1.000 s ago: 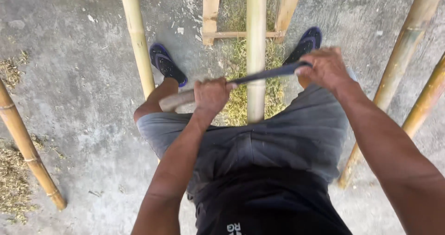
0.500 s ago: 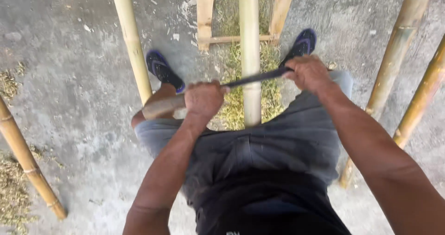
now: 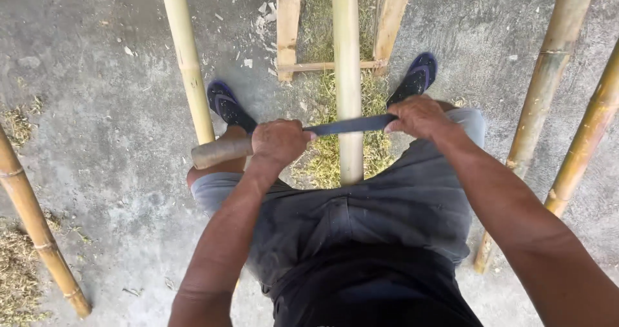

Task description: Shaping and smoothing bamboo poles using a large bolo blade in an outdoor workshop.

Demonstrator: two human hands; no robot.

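Grey concrete floor (image 3: pixel 97 108) carries shavings (image 3: pixel 322 163); bamboo poles (image 3: pixel 187 56) flank frame centre, where left hand (image 3: pixel 278 143) and right hand (image 3: pixel 418 116) each grip tight the blade (image 3: pixel 351 125) across a pole (image 3: pixel 348 76).

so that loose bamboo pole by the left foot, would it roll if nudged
Probably: the bamboo pole is round and lies bare on smooth concrete floor, with nothing bracing it. Its node ridges look slight, so they'd hardly slow it. It likely stays stiff rather than flexing.

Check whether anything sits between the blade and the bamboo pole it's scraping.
Nothing visible does. The blade lies straight across the bamboo pole, left hand on the wooden handle, right hand at its far end.
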